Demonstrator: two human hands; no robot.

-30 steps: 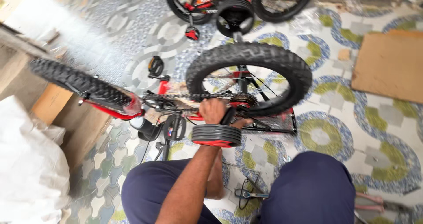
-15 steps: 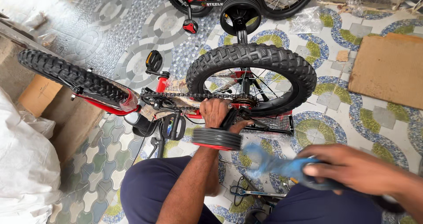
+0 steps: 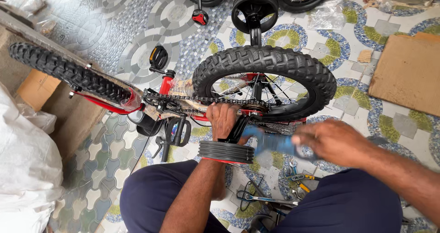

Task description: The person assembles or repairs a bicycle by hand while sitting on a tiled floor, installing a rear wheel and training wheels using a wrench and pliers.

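Note:
A small red bicycle lies upside down on the tiled floor, its knobbly rear wheel (image 3: 264,79) in the middle and the front wheel (image 3: 68,74) at the left. My left hand (image 3: 223,119) grips the frame by the chain (image 3: 197,100), just above a small black training wheel (image 3: 226,152). My right hand (image 3: 332,141) holds a blue-handled tool (image 3: 270,142), blurred by motion, pointed at the rear axle area next to my left hand. A black pedal (image 3: 178,131) hangs left of my left hand.
Spanners and small tools (image 3: 284,187) lie on the floor between my knees. A second bicycle with a training wheel (image 3: 255,4) stands at the top. Brown cardboard (image 3: 408,72) lies at the right, a white sack (image 3: 25,169) and a box (image 3: 36,88) at the left.
My right hand came in from the lower right with the blue tool and moved left and up toward the rear axle. My left hand stayed on the frame.

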